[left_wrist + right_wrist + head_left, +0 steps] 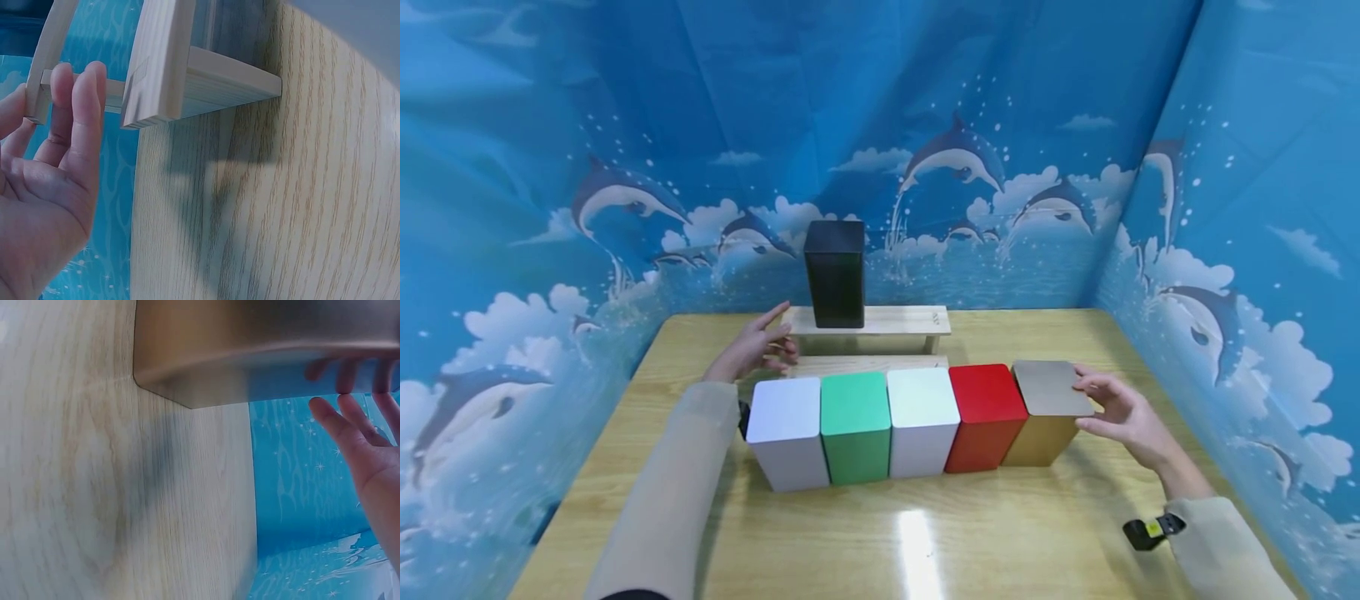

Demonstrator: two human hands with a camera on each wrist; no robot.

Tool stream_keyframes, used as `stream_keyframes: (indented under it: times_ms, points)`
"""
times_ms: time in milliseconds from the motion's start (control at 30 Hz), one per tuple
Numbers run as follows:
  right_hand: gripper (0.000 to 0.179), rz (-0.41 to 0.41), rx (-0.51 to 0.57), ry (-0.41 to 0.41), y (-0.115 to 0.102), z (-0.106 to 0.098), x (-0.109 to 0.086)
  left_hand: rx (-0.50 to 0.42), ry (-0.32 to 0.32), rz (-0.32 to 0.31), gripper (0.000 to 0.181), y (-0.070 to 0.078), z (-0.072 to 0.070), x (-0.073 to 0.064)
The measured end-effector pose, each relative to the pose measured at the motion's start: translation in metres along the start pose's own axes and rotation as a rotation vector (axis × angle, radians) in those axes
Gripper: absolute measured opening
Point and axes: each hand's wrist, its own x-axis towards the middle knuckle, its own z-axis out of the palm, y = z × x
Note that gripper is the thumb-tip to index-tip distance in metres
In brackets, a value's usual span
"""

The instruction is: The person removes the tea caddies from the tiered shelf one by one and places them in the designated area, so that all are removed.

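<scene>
My left hand (756, 346) is at the left end of a two-tier wooden rack (910, 320). Its fingertips are right at the upper board's end (39, 103), the fingers loosely bent. On that board stands a black box (837, 279), upright. In front of the rack is a row of upright boxes: a white box (786, 417), a green box (855, 425), another white box (922, 417), a red box (987, 412) and a gold box (1052, 396). My right hand (1123, 417) has its fingertips at the gold box's right side, its fingers (350, 428) reflected in the shiny surface.
Everything stands on a light wood-grain table (820, 542). Blue curtains (760, 108) printed with dolphins close off the back and sides. The rack's lower board (865, 364) lies just behind the row of boxes.
</scene>
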Motion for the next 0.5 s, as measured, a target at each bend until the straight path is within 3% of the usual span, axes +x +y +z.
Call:
stream_keyframes:
  times_ms: [367,500]
  points:
    - [0.046,-0.004,0.003,-0.026,0.0023,0.0039,0.0033,-0.015,-0.013,-0.003,0.059,-0.0027,-0.0018,0.0015]
    - [0.057,0.022,0.021,-0.022,0.0005,0.0033,0.0031,-0.014,-0.014,0.009,0.059,-0.0027,-0.0009,0.0016]
